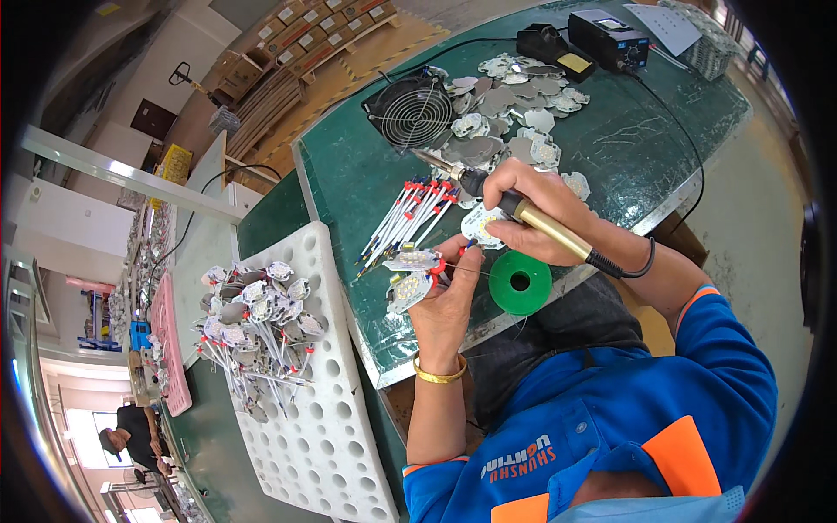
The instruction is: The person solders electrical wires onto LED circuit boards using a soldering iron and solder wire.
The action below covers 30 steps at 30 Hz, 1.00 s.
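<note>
My right hand (545, 196) is closed round the gold handle of a soldering iron (551, 234); its metal tip points left toward the fan. In my left hand (446, 309) are small LED circuit boards (407, 292) with red-ended wires, gripped between bent fingers. A thin solder wire runs from near my left fingers to a green spool (504, 296) at the table's near edge. Another white LED board (482, 228) lies just beyond my left fingertips, partly under my right hand. Beyond my left hand, a bundle of white-sleeved wires with red ends (410, 213) lies on the green table.
A black fan (417, 113) stands behind the wires. Loose boards (501, 100) are heaped beside it. The soldering station (608, 42) and its cable occupy the far right. On the left, a perforated white foam panel (318, 453) bears wired boards (253, 305). Another person (138, 436) is far left.
</note>
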Available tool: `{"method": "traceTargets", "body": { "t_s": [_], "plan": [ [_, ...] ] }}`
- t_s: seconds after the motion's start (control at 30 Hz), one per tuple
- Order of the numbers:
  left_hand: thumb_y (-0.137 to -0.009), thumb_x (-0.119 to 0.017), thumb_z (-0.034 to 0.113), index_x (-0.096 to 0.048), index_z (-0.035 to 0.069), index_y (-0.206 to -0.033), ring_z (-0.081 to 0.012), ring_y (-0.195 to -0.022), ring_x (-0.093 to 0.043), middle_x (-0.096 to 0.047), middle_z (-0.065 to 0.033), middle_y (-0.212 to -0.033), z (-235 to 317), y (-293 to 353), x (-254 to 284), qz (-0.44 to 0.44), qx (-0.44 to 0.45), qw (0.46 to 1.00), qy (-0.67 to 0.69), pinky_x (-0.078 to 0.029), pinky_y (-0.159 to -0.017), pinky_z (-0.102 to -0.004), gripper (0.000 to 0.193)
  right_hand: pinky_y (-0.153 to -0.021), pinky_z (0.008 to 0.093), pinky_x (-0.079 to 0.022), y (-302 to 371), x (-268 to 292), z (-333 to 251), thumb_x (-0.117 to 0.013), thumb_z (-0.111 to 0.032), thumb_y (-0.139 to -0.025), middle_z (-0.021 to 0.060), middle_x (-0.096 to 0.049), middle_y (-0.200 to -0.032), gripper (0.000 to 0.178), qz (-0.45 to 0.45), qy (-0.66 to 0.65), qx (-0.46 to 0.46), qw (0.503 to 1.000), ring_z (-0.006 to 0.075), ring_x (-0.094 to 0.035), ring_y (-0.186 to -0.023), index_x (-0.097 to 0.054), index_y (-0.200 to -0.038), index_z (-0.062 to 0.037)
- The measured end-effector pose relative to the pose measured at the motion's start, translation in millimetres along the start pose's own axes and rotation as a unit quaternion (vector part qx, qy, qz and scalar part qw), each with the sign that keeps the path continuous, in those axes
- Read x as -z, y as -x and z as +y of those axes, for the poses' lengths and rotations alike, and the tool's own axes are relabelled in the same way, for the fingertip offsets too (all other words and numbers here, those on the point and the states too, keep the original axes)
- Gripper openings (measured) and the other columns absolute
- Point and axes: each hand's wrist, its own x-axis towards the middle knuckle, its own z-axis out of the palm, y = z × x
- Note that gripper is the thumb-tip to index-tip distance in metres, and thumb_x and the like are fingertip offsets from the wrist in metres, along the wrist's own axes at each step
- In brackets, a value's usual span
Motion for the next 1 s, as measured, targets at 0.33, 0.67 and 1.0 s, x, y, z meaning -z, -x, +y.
{"method": "traceTargets", "body": {
  "t_s": [0.33, 0.67, 1.0],
  "plan": [
    [-0.082, -0.062, 0.009, -0.060, -0.001, -0.092, -0.0024, -0.060, -0.042, -0.053, 0.0029, -0.072, 11.4, 4.6, -1.2, -0.005, -0.014, 0.999, -0.043, -0.034, -0.052, -0.0160, 0.014, -0.058, 0.0274, -0.043, 0.5, -1.5, -1.9, -0.064, -0.003, -0.068, 0.0044, -0.053, -0.081, 0.030, 0.012, 0.003, 0.042, 0.999, 0.0175, -0.053, -0.061, -0.047, -0.093, -0.0084],
    [-0.079, -0.059, 0.002, -0.054, 0.002, -0.078, -0.0054, -0.054, -0.038, -0.049, 0.0004, -0.065, 12.0, -1.3, 7.0, 0.074, 0.047, 0.987, 0.135, -0.030, -0.049, -0.0192, 0.006, -0.052, 0.0291, -0.043, 10.2, 5.3, -6.9, -0.068, -0.010, -0.072, 0.0061, -0.056, -0.073, 0.028, 0.093, 0.049, 0.120, 0.987, 0.0199, -0.055, -0.058, -0.051, -0.094, -0.0077],
    [-0.080, -0.060, 0.003, -0.052, 0.005, -0.079, -0.0045, -0.054, -0.039, -0.050, 0.0004, -0.067, 19.8, 9.6, -1.9, 0.153, -0.029, 0.974, 0.162, -0.030, -0.049, -0.0186, 0.008, -0.049, 0.0318, -0.033, 44.5, 18.3, -19.7, -0.052, -0.040, -0.085, 0.0025, -0.043, -0.058, 0.035, 0.001, -0.036, 0.277, 0.960, 0.0197, -0.045, -0.048, -0.059, -0.094, -0.0067]
  ]
}}
